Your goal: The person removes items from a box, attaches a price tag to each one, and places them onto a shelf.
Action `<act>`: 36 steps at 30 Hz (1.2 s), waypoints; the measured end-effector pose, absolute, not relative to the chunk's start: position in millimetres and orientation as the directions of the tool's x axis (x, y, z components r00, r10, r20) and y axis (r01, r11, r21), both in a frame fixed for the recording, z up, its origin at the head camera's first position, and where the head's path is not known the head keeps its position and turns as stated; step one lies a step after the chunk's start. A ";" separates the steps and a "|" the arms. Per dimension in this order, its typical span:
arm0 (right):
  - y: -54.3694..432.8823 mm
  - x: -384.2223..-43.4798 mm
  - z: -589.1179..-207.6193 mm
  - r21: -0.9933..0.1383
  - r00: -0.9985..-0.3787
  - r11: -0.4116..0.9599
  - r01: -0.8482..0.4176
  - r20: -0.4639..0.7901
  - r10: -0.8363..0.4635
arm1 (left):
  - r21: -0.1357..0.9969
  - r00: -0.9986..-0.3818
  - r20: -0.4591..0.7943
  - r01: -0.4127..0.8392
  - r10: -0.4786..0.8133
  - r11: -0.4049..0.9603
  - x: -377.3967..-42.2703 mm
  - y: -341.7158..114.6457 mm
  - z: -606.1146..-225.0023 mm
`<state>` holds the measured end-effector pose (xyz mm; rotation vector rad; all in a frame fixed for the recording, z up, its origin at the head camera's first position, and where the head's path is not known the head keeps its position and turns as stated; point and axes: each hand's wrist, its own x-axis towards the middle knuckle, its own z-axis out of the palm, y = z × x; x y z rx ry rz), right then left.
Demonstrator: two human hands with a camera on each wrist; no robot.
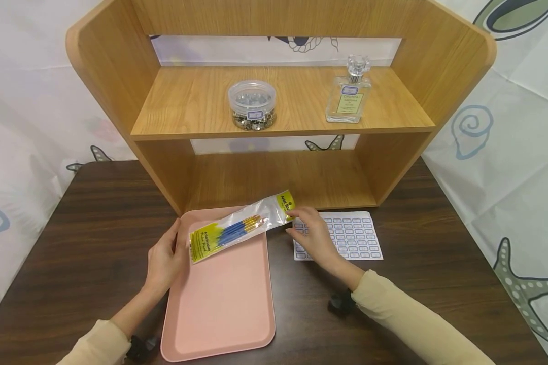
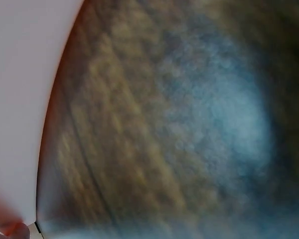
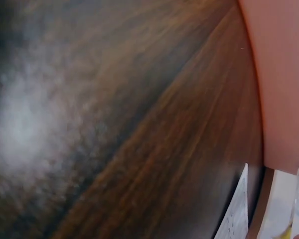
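Note:
A clear pack of artist brushes (image 1: 242,228) with blue and gold handles and yellow labels lies slantwise across the top of a pink tray (image 1: 224,304). Its right end reaches past the tray's rim. My right hand (image 1: 317,241) is at that end: the fingertips overlap the yellow label, while the thumb shows apart below it. My left hand (image 1: 164,258) is at the tray's left rim, beside the pack's lower end, fingers extended. In the left wrist view a fingertip (image 2: 17,233) shows in the bottom corner near the blurred tray edge.
A sheet of small labels (image 1: 353,235) lies under and beyond my right hand. Behind the tray stands a wooden shelf (image 1: 278,175). Its upper board bears a round clear jar (image 1: 252,105) of small metal pieces and a glass perfume bottle (image 1: 348,96). The table (image 1: 73,253) is dark wood.

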<state>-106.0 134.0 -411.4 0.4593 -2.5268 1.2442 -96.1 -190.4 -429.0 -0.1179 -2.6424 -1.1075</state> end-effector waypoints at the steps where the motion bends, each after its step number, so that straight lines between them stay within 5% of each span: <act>1: 133.0 -106.6 -412.1 -0.699 -0.904 0.585 -0.412 0.394 -0.166 | 0.688 -0.960 0.279 0.177 -0.032 0.704 -96.2 -190.3 -429.0; 12: 121.7 -117.8 -421.0 -0.535 -0.838 0.669 -0.516 0.478 -0.264 | 0.705 -0.966 0.255 0.159 -0.037 0.691 -95.6 -190.3 -430.2; 36: 122.3 -114.3 -415.3 -0.417 -0.794 0.693 -0.589 0.462 -0.396 | 0.707 -0.965 0.259 0.163 -0.037 0.689 -95.2 -190.1 -428.3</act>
